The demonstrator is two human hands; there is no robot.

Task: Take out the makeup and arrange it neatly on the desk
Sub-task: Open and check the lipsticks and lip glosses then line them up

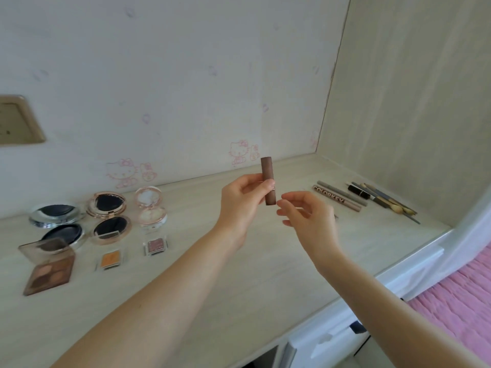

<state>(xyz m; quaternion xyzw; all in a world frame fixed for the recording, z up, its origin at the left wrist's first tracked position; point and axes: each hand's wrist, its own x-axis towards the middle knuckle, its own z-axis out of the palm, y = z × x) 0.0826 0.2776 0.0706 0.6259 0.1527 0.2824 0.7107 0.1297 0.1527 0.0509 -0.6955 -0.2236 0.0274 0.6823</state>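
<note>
My left hand (243, 199) grips a brown lipstick tube (267, 176) upright above the pale desk (239, 274). My right hand (308, 216) hovers just to the right of the tube's lower end, fingers loosely curled, holding nothing. On the left of the desk lie open compacts (106, 208), a cushion case (57, 216), a highlighter (150, 208), an eyeshadow palette (50, 272) and two small single shadows (111, 260). At the right lie a mascara (336, 199), a grey pencil (342, 193), a black lipstick (358, 192) and brushes (390, 201).
A wall with cartoon cat stickers (127, 172) backs the desk and a side panel (411, 115) closes it on the right. A wall socket (18, 120) sits at the far left. White drawers (332, 338) hang under the front edge, beside pink bedding (457, 301).
</note>
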